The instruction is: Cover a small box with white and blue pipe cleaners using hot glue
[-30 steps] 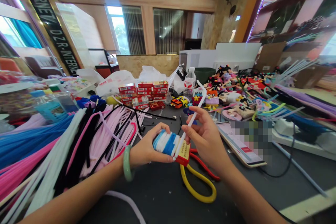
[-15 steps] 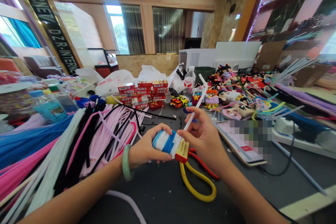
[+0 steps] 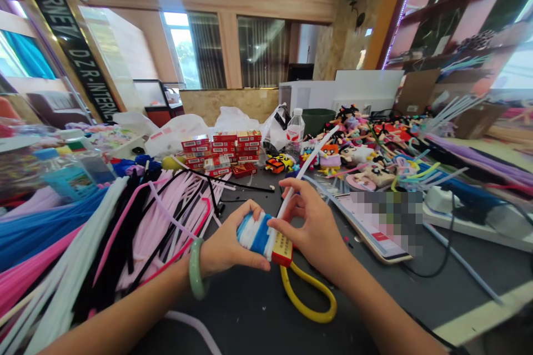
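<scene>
My left hand [image 3: 227, 247] is closed around a small red-and-yellow box [image 3: 283, 253], which I hold above the dark table. Blue and white stripes of fuzzy pipe cleaner [image 3: 255, 233] wrap most of the box, leaving its right end bare. My right hand [image 3: 312, 227] pinches a white pipe cleaner [image 3: 313, 160] beside that bare end. The stem's free length sticks up and away to the right, while its lower part runs down to the wrapped edge. Below the box, a yellow pipe cleaner loop [image 3: 330, 310] lies on the table.
Bundles of coloured pipe cleaners [image 3: 154, 227] cover the left side. Stacked small red boxes [image 3: 225, 147] stand at the back, near a plastic bottle [image 3: 295, 128]. Several small dolls [image 3: 331, 158] sit behind my right hand. A phone [image 3: 370, 233] and a white power strip [image 3: 478, 224] lie at right.
The bent tip of the white pipe cleaner now looks straighter, and the stem leans further right. My right fingers have shifted along it. The whole view has shifted slightly; the box stays in my left hand.
</scene>
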Available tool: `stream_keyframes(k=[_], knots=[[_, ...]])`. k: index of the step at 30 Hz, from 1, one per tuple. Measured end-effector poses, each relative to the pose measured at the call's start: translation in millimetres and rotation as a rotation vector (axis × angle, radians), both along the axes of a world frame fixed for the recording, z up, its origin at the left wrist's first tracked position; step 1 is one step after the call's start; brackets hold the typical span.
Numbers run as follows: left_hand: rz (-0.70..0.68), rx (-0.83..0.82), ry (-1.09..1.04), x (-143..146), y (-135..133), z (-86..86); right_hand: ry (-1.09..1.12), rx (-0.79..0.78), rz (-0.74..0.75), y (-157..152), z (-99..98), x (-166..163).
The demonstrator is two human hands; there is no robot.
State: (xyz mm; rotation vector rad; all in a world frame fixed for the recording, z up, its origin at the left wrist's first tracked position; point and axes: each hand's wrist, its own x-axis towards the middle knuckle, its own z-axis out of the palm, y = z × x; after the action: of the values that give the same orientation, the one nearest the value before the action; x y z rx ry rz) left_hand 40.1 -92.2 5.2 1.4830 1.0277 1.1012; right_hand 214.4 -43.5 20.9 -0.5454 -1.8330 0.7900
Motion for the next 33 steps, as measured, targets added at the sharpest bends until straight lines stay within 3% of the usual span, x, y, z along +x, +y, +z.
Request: stream_keyframes(k=[15, 28, 33], knots=[[0.014, 0.055, 0.068, 2.3, -3.9, 8.4, -0.045, 0.008, -0.063, -0.3, 1.5, -0.5], [-0.107, 0.087, -0.059, 1.7, -10.0, 12.7, 0.214, -0.353, 0.057, 9.6, 4.5, 0.0], [-0.134, 0.094, -0.115, 2.1, -11.7, 16.6, 0.290, -0.410, 0.073, 9.7, 7.6, 1.6]])
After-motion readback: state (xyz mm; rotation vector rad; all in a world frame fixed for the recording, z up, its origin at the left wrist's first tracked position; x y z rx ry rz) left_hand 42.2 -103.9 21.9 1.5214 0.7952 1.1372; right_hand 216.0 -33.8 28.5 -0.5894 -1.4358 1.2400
